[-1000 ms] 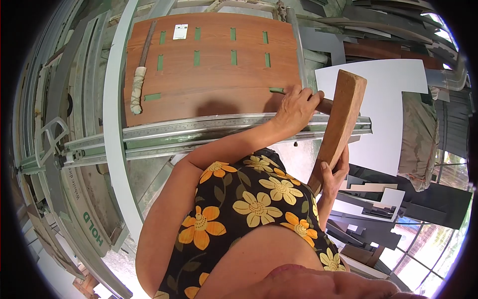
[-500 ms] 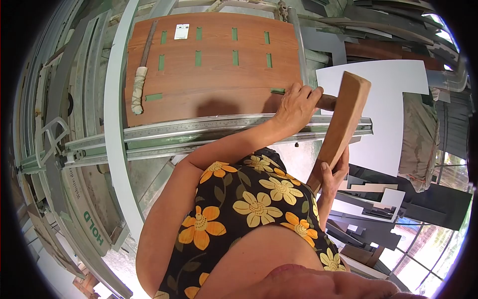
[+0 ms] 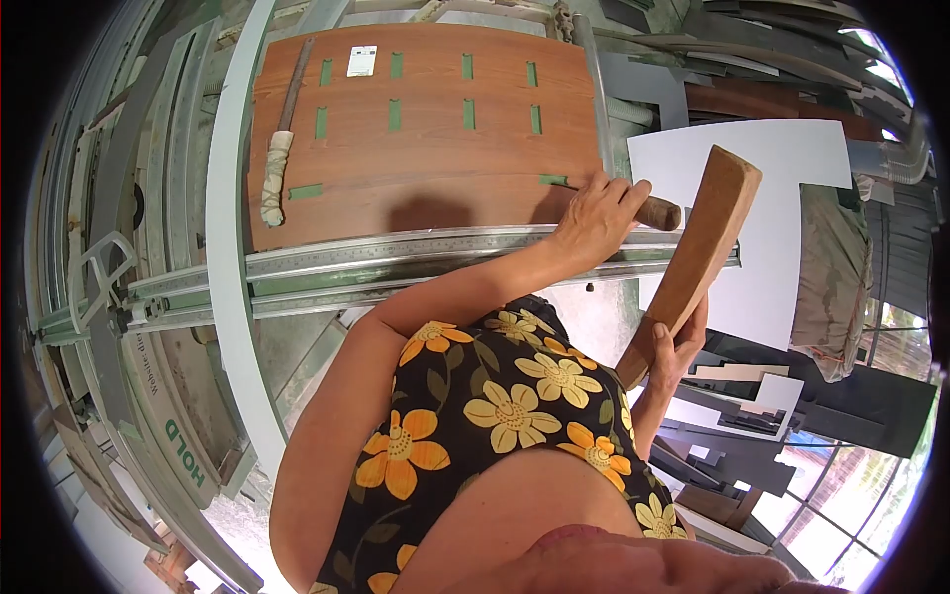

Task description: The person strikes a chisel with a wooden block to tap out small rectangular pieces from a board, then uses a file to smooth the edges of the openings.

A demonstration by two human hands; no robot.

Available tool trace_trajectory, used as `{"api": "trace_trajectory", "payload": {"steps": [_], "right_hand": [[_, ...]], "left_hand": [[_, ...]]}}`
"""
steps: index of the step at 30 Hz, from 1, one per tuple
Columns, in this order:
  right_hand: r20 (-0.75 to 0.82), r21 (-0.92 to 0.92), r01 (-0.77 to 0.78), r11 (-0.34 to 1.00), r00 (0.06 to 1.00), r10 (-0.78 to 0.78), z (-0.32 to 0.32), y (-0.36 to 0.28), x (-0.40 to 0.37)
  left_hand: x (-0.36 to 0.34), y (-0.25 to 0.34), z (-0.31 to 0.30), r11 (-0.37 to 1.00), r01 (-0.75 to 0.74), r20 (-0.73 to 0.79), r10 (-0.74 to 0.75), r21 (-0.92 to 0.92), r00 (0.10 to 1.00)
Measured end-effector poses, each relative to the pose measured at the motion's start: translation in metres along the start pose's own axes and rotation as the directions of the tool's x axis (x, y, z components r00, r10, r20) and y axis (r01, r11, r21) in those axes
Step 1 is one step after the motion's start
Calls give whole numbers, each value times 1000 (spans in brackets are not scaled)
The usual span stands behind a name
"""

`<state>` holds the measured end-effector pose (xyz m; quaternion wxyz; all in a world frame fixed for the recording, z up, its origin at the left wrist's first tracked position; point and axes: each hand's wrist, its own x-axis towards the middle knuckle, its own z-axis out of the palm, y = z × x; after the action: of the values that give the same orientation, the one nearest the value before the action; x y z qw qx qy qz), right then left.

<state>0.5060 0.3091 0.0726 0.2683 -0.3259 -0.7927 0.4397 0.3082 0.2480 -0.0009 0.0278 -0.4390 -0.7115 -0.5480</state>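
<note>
A reddish-brown wooden board (image 3: 435,153) with several green-looking rectangular cut-outs lies at the upper middle. My left hand (image 3: 596,220) is closed around a chisel-like tool, whose round wooden handle (image 3: 658,213) sticks out to the right. Its thin shaft points at the green slot (image 3: 553,180) near the board's lower right corner; whether the tip touches the slot is unclear. My right hand (image 3: 680,346) grips the lower end of a long wooden block (image 3: 701,243). The block slants up to the right, with a small gap between it and the handle.
A tool with a cloth-wrapped handle (image 3: 276,178) and a white label (image 3: 362,61) lie on the board's left part. A metal rail (image 3: 396,252) crosses below the board. A long white strip (image 3: 228,198) stands left; a white sheet (image 3: 762,228) lies right.
The wooden block and my right hand have moved right, away from the handle, whose end now shows. My left hand and the tool have shifted slightly right.
</note>
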Motion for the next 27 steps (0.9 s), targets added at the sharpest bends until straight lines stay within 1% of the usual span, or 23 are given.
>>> {"api": "trace_trajectory", "payload": {"steps": [2, 3, 5, 6, 7, 10, 11, 14, 15, 18, 22, 27], "right_hand": [[-3, -52, -3, 999, 1000, 3, -3, 0, 1], [33, -74, -52, 996, 998, 54, -3, -2, 3], [30, -75, -44, 996, 998, 46, -1, -3, 2], [34, -74, -38, 997, 999, 41, 0, -3, 2], [28, -32, -10, 999, 1000, 11, 0, 4, 1], [26, -9, -32, 999, 999, 32, 2, 1, 0], [63, -50, -62, 997, 996, 65, -2, 2, 2], [30, -38, -2, 999, 1000, 3, 1, 3, 1], [36, 14, -4, 1000, 999, 4, 2, 4, 1], [65, 11, -77, 997, 995, 76, 2, 0, 2], [19, 58, -11, 998, 1000, 10, 5, 6, 0], [-23, 73, -1, 997, 1000, 3, 7, 0, -1]], "left_hand": [[1, -1, 1, 1000, 9, 3, -9, -24, 1000], [2, -1, 2, 999, 13, 3, -13, -36, 1000], [1, 0, 3, 999, 8, 7, -8, -33, 1000], [1, -1, 1, 1000, 8, 5, -8, -28, 1000], [1, -1, 0, 999, 13, 2, -13, -36, 1000], [-1, 0, 1, 998, 14, 0, -15, -62, 1000], [-1, -1, 2, 998, 11, -5, -11, -64, 1000], [0, -1, 2, 998, 3, -20, -4, -59, 1000], [0, -1, 1, 998, 4, -21, -5, -56, 1000], [-1, -1, 1, 996, 21, -15, -22, -82, 1000], [0, -1, 0, 999, 8, -9, -9, -53, 1000], [-1, 1, 2, 999, 9, -7, -10, -45, 1000]]}}
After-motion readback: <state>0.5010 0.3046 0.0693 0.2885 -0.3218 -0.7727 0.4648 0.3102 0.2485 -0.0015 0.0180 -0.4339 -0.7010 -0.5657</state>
